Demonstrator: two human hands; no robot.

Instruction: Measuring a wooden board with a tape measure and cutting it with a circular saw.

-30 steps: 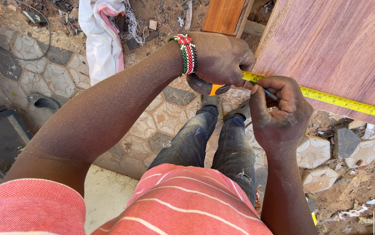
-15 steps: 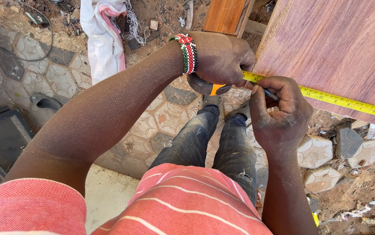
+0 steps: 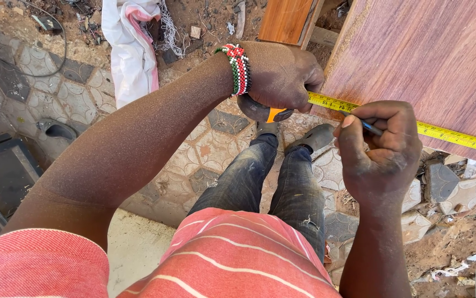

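Since tape measure [image 3: 414,126] must lie flat along near edge of board [image 3: 431,60], left hand [image 3: 279,74] fingers clamp its case, right hand [image 3: 379,146] fingers pinch pen [image 3: 371,128] tight against blade.

Tape measure [image 3: 414,127] along board [image 3: 431,60] edge; cloth [image 3: 133,49] far left

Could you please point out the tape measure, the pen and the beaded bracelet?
tape measure [image 3: 459,137], head view, yellow blade along the board.
pen [image 3: 371,128], head view, shaft beyond the fingers.
beaded bracelet [image 3: 240,69], head view, band on the wrist.
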